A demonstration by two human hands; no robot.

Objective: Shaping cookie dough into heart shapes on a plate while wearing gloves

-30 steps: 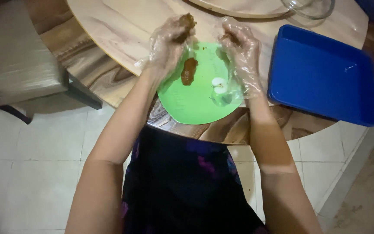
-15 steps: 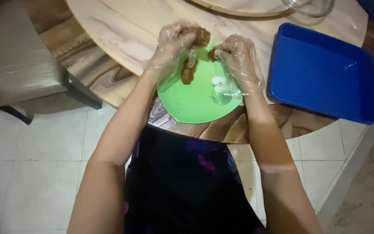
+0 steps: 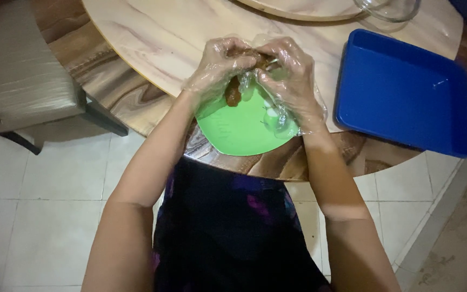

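Fingers (image 3: 228,59) of our left hand (image 3: 220,67) and right hand (image 3: 290,73), both in thin clear plastic gloves, clamp together on a brown, sticky lump of food (image 3: 233,93) that hangs down between them. Just below it sits a round green plastic plate (image 3: 239,130) on the marbled round bench (image 3: 163,38). Near our right lies a square blue plastic tray (image 3: 406,92).
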